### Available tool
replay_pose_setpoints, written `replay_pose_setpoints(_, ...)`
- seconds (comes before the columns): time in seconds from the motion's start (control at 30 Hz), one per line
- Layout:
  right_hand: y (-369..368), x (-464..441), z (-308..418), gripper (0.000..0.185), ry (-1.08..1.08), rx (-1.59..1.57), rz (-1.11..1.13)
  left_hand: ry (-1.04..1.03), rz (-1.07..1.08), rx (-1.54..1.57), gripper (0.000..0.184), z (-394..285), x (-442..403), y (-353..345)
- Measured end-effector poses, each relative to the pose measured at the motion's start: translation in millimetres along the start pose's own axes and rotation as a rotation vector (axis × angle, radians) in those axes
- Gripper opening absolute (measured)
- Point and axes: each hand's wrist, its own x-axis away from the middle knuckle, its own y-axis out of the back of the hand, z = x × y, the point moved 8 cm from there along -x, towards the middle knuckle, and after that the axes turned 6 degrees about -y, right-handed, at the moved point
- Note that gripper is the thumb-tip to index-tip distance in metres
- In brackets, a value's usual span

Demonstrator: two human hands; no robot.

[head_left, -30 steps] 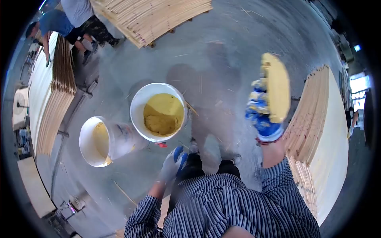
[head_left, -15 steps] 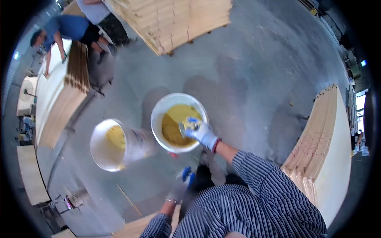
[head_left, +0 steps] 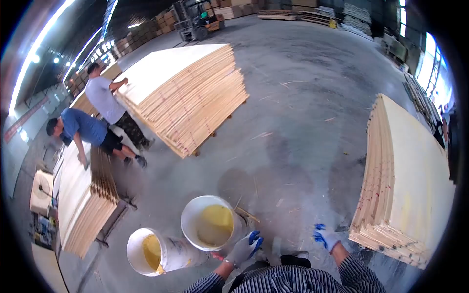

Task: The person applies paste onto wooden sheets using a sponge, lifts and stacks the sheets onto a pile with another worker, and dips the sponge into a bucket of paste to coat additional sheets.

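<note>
My right hand [head_left: 326,237], in a white glove with blue fingertips, is to the right of my legs with its fingers apart. I see no tool in it. My left hand [head_left: 245,248], gloved the same way, is beside the rim of a white bucket [head_left: 190,228], its fingers partly spread and nothing visible in them. I cannot tell whether it touches the bucket. Inside that bucket lies a yellow paste [head_left: 215,225]. A second white bucket [head_left: 134,256] leans tilted to the left, with yellow material [head_left: 152,250] inside and smeared on its rim.
Stacks of thin wooden sheets stand at the right [head_left: 378,185], far centre [head_left: 195,107] and left [head_left: 80,210]. Two people, one in a blue shirt [head_left: 85,128] and one in a light shirt [head_left: 104,97], are by the left stacks. A forklift [head_left: 198,22] stands behind.
My right hand, earlier inside the bucket on a paste-covered scraper, is now out to the right without it in sight. My left hand is closer to the bucket. The view has tilted up.
</note>
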Motion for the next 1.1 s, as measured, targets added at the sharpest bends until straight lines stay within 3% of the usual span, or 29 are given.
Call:
replay_pose_setpoints(0.1, 109.0, 50.2, -32.2, 0.028, 0.085, -0.249, -0.081, -0.023, 0.08, -0.173, 0.052, -65.5, -46.5, -28.7)
replay_pose_setpoints(0.2, 175.4, 101.6, -68.4, 0.027, 0.03, -0.664, -0.306, -0.3, 0.101, -0.265, 0.052, -115.8, -99.1, -82.3)
replay_pose_setpoints(0.3, 221.3, 113.6, -116.1, 0.034, 0.195, -0.878, -0.196, -0.377, 0.188, -0.336, 0.048, -162.4, -140.2, -153.0)
replay_pose_setpoints(0.33, 211.0, 140.8, -92.6, 0.03, 0.135, -0.843, -0.328, -0.383, 0.207, -0.372, 0.043, -157.0, -157.4, -181.1)
replay_pose_setpoints(0.4, 209.4, 140.0, -82.6, 0.035, 0.184, -0.911, -0.303, -0.322, 0.427, -0.451, 0.039, -182.8, -176.6, -235.0)
replay_pose_setpoints(0.47, 202.5, 149.3, -63.4, 0.034, 0.247, -0.94, -0.265, -0.47, 0.497, -0.48, 0.038, -190.8, -194.9, -286.8)
replay_pose_setpoints(0.57, 205.7, 131.3, -71.0, 0.028, 0.29, -0.955, -0.332, -0.675, 0.641, -0.334, 0.038, -251.7, -189.8, -357.0)
replay_pose_setpoints(0.63, 212.2, 136.5, -67.9, 0.027, 0.266, -0.816, -0.444, -1.135, 0.634, -0.45, 0.04, -305.8, -161.6, -386.7)
replay_pose_setpoints(0.77, 231.5, 140.4, -77.4, 0.025, 0.32, -0.76, -0.573, -1.372, 0.719, -0.601, 0.045, -331.2, -147.8, -443.9)
replay_pose_setpoints(0.9, 232.6, 122.2, -79.1, 0.043, 0.361, -0.439, -0.709, -1.62, 0.888, -0.673, 0.044, -336.7, -140.5, -476.4)
replay_pose_setpoints(0.97, 232.8, 124.9, -60.9, 0.048, 0.363, -0.391, -0.68, -1.729, 0.998, -0.657, 0.041, -340.3, -134.4, -490.4)
replay_pose_setpoints(1.1, 233.4, 141.5, -62.5, 0.049, 0.419, -0.357, -0.876, -1.997, 1.125, -0.603, 0.036, -354.2, -126.0, -509.7)
